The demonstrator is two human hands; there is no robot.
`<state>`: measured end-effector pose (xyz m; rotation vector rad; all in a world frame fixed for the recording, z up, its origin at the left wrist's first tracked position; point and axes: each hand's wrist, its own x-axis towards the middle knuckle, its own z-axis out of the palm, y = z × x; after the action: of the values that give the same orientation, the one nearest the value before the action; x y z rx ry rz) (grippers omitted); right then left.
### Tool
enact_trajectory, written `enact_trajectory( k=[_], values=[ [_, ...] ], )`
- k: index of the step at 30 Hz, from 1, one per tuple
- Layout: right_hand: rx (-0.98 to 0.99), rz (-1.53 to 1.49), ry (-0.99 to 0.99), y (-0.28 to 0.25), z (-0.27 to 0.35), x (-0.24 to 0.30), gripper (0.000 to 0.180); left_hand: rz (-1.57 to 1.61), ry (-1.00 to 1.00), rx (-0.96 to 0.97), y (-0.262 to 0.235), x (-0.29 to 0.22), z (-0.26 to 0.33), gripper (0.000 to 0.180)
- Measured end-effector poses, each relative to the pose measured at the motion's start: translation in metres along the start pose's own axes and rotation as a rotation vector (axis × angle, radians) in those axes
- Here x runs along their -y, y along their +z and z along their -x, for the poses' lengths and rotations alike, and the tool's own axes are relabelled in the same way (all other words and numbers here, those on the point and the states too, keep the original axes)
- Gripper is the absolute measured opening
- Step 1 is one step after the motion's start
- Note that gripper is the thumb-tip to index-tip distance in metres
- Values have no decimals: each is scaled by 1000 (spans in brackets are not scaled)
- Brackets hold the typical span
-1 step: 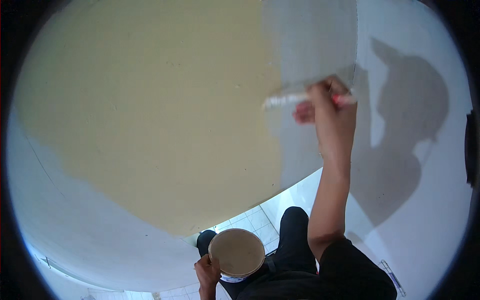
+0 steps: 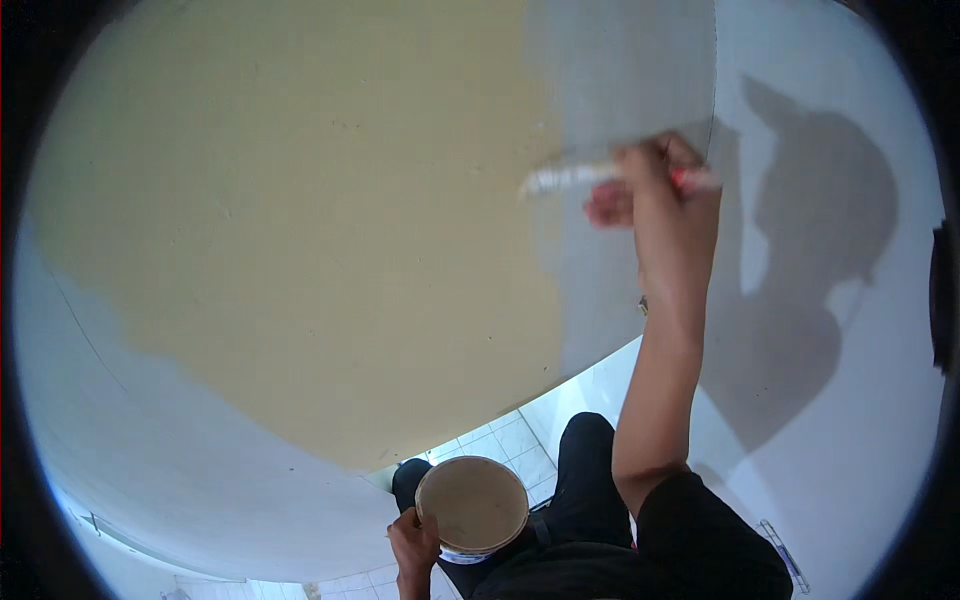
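the right hand (image 2: 655, 195) is closed around a paintbrush (image 2: 565, 178) held flat against the wall (image 2: 300, 200), at the grey band's edge. the left hand (image 2: 412, 540) grips a paint tub (image 2: 472, 505) low down. best practice: keep strokes level and overlapping.

right hand (image 2: 655, 185) with brush (image 2: 570, 178)
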<state>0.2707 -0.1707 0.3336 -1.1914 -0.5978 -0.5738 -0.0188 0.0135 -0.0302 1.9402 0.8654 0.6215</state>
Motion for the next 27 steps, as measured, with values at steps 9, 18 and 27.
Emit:
enact_trajectory(
  k=[9, 18, 27],
  values=[
    [-104, -242, -266, 33, -53, 43, 18, -44, 53, -25, 3, 12, -10, 33],
    [-149, -242, -123, -6, 16, -22, 21, 11, 57, -37, 2, 16, 1, 33],
    [-64, -32, 375, -97, 145, -119, 14, -88, 97, -12, -5, -4, 2, 28]
  ],
)
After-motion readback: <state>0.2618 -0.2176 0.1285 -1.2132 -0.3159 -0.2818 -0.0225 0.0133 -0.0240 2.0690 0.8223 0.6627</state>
